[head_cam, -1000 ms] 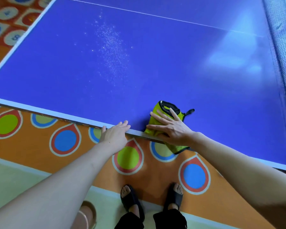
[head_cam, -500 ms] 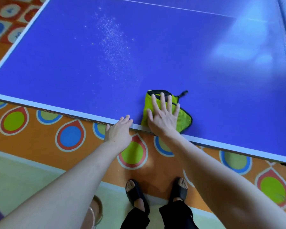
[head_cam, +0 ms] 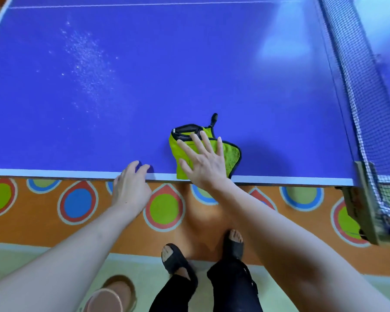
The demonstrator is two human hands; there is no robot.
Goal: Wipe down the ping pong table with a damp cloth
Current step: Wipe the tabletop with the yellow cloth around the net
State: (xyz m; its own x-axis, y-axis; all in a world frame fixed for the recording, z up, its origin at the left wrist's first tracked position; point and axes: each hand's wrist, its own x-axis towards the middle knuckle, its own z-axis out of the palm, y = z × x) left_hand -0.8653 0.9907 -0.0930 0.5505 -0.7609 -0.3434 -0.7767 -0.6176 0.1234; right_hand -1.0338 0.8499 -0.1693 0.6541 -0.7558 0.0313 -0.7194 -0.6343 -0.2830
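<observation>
A folded lime-green cloth with black trim lies on the blue ping pong table at its near white edge. My right hand presses flat on the cloth, fingers spread. My left hand rests on the table's near edge to the left of the cloth, fingertips curled onto the top, holding nothing. A patch of white droplets or specks lies on the table's left half.
The net runs along the right side, clamped by a bracket at the near corner. Below the edge is an orange floor with coloured teardrop shapes. My sandalled feet stand beneath, and a round brownish object sits at bottom left.
My right hand has slid the cloth from overhanging the near edge further onto the table and turned its fingers to point away. The view has shifted right, bringing the net into sight.
</observation>
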